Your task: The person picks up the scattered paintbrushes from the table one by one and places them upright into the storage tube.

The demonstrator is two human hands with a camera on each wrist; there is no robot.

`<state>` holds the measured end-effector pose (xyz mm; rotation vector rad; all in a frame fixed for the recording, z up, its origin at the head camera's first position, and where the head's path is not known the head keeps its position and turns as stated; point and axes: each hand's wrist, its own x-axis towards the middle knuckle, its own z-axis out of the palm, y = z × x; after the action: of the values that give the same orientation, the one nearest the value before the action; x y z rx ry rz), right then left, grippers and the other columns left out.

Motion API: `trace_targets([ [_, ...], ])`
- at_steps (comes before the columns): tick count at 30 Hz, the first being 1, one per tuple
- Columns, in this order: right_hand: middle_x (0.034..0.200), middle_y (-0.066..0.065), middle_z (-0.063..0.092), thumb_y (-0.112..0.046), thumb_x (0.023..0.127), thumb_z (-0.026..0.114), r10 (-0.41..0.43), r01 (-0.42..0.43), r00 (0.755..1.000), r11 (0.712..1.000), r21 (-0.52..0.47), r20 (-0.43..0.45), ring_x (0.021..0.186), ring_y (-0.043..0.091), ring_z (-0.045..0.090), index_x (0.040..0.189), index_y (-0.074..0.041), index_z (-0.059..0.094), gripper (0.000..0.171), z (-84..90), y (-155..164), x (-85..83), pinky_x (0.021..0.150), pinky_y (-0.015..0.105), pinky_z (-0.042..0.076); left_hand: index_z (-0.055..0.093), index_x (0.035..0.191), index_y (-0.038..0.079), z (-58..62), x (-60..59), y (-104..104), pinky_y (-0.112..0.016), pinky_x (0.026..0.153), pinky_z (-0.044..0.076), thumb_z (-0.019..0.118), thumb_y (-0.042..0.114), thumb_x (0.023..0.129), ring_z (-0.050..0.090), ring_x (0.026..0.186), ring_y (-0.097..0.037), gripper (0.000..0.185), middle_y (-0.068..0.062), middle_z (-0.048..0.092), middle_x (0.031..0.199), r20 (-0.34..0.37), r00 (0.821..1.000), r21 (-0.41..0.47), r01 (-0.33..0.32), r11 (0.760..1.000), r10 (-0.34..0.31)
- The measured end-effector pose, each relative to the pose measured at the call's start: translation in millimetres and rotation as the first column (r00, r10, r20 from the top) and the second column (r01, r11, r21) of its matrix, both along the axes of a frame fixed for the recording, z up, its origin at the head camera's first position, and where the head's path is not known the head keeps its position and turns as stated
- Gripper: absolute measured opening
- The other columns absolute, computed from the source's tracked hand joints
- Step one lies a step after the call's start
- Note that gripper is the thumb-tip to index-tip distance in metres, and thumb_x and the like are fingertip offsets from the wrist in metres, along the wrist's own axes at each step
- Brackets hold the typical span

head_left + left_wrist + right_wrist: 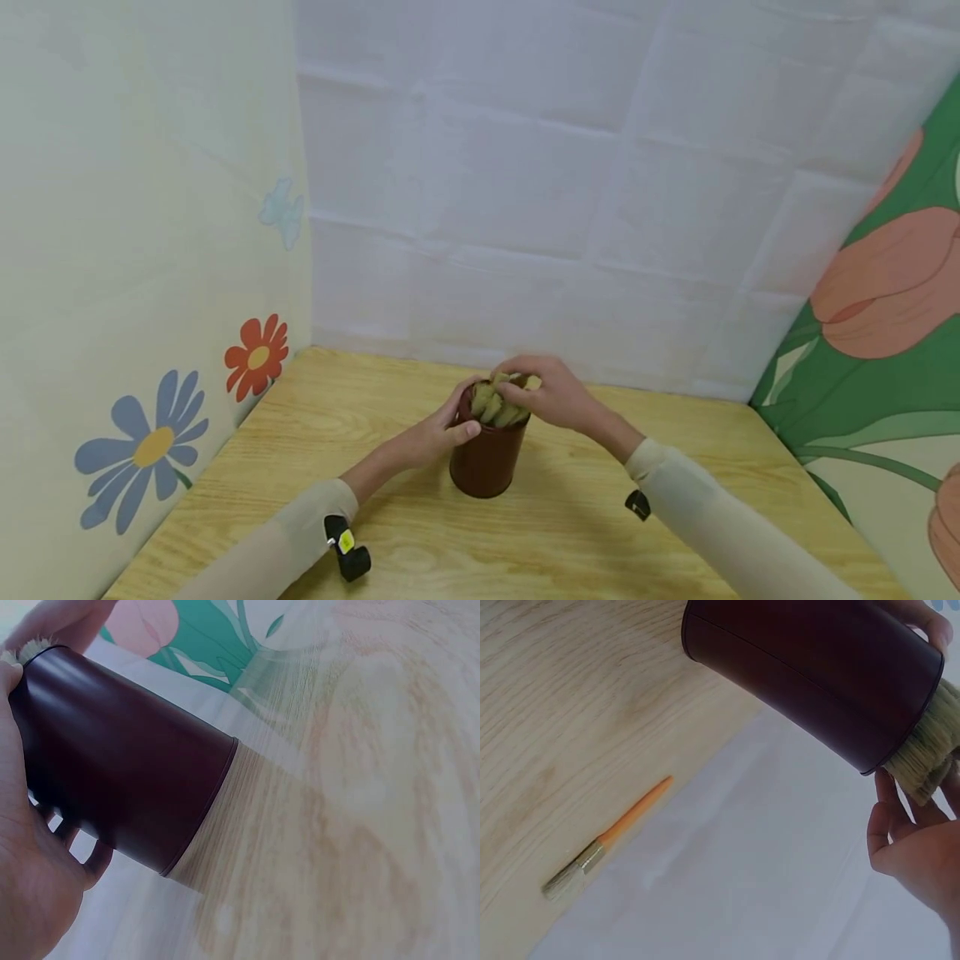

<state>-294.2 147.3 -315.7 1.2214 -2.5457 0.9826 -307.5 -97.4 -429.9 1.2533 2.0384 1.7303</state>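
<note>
A dark red cylindrical brush holder [483,462] stands on the table, packed with paintbrushes [491,407] whose pale bristles point up out of it. My left hand [431,433] grips the holder near its rim, thumb on the near side. In the left wrist view, fingers show under the holder's dark wall [124,757]. From the right, my right hand [555,396] reaches over the rim, thumb and fingers curled round bristles. The right wrist view shows its fingertips at the bristle clump [928,742]; the handles are hidden inside the holder.
One paintbrush with an orange handle [634,814] lies loose on the table near its far edge. White cloth [525,192] hangs behind the wooden table [360,417]. Flower-printed panels stand at the left [150,292] and right [885,283].
</note>
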Motion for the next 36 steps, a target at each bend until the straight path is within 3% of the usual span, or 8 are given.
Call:
trace_targets([
  [9,0.125,-0.005,0.067,-0.033,0.107,0.057,-0.001,-0.001,0.998,0.999,0.035,0.057,0.105,0.013,0.063,0.126,-0.017,0.072,0.029,-0.6,0,3.7,0.086,0.047,0.052,0.005,0.163,0.024,-2.2,-1.4,-1,-0.052,0.115,0.025,0.048,0.052,0.105,0.022,0.149,-0.021,0.078,-0.003,0.019,0.163,-0.007,1.0,-0.003,0.003,1.0,-0.003],
  [13,0.129,-0.006,0.065,-0.039,0.107,0.056,-0.031,0.03,0.997,0.999,0.013,0.067,0.111,0.014,0.06,0.128,-0.02,0.071,0.033,2.2,5,-0.2,0.091,0.046,0.049,0.004,0.164,0.023,-2.0,-0.5,-1,-0.052,0.114,0.025,0.049,0.051,0.106,0.022,0.149,-0.021,0.078,-0.003,0.019,0.163,-0.003,1.0,-0.007,-0.012,1.0,0.012],
  [18,0.123,-0.009,0.067,-0.044,0.107,0.053,-0.107,0.114,0.992,0.989,-0.094,0.074,0.114,0.014,0.06,0.125,-0.025,0.071,0.032,1.6,19,-14.8,0.096,0.049,0.046,0.011,0.161,0.034,-1.8,-1.1,1,-0.049,0.114,0.026,0.049,0.05,0.106,0.025,0.147,-0.019,0.069,-0.002,0.022,0.162,-0.001,1.0,0.022,0.007,1.0,-0.007],
  [21,0.118,-0.004,0.069,-0.042,0.107,0.053,-0.171,0.183,0.982,0.971,-0.155,0.086,0.112,0.017,0.061,0.122,-0.022,0.072,0.03,-6.7,30,-27.0,0.095,0.052,0.047,0.011,0.16,0.036,-1.3,-1.2,2,-0.049,0.114,0.026,0.049,0.05,0.106,0.025,0.148,-0.018,0.068,-0.001,0.021,0.162,0.001,1.0,0.02,0.011,1.0,-0.011],
  [24,0.117,0.006,0.069,-0.039,0.108,0.054,-0.227,0.251,0.962,0.953,-0.17,0.15,0.11,0.025,0.062,0.12,-0.016,0.071,0.032,-20.3,42,-37.7,0.095,0.054,0.046,0.01,0.161,0.036,-0.3,0.2,1,-0.051,0.114,0.025,0.049,0.054,0.105,0.021,0.149,-0.019,0.07,-0.001,0.017,0.163,-0.001,1.0,-0.013,-0.025,1.0,0.025],
  [28,0.119,0.016,0.067,-0.041,0.108,0.052,-0.286,0.32,0.924,0.942,-0.104,0.252,0.111,0.031,0.061,0.126,-0.007,0.069,0.042,-43.3,62,-49.0,0.095,0.054,0.046,0.009,0.162,0.031,0.4,2.0,1,-0.053,0.113,0.027,0.049,0.056,0.104,0.02,0.15,-0.022,0.075,-0.002,0.015,0.164,0.004,0.999,-0.042,-0.048,0.998,0.049],
  [31,0.125,0.016,0.065,-0.043,0.107,0.052,-0.32,0.344,0.9,0.939,-0.031,0.296,0.115,0.033,0.06,0.133,-0.004,0.064,0.049,-58.8,75,-55.0,0.094,0.054,0.047,0.01,0.162,0.031,0.5,2.4,1,-0.053,0.113,0.027,0.049,0.056,0.103,0.02,0.15,-0.022,0.075,-0.003,0.016,0.164,-0.001,0.999,-0.044,-0.049,0.998,0.049],
  [36,0.141,0.02,0.056,-0.038,0.107,0.056,-0.346,0.329,0.895,0.938,0.107,0.282,0.127,0.042,0.053,0.143,0.0,0.055,0.053,-74.9,91,-63.2,0.098,0.057,0.044,0.011,0.161,0.036,1.3,2.4,0,-0.054,0.113,0.026,0.049,0.059,0.103,0.017,0.15,-0.022,0.073,-0.003,0.012,0.165,-0.012,0.997,-0.054,-0.073,0.996,0.072],
])
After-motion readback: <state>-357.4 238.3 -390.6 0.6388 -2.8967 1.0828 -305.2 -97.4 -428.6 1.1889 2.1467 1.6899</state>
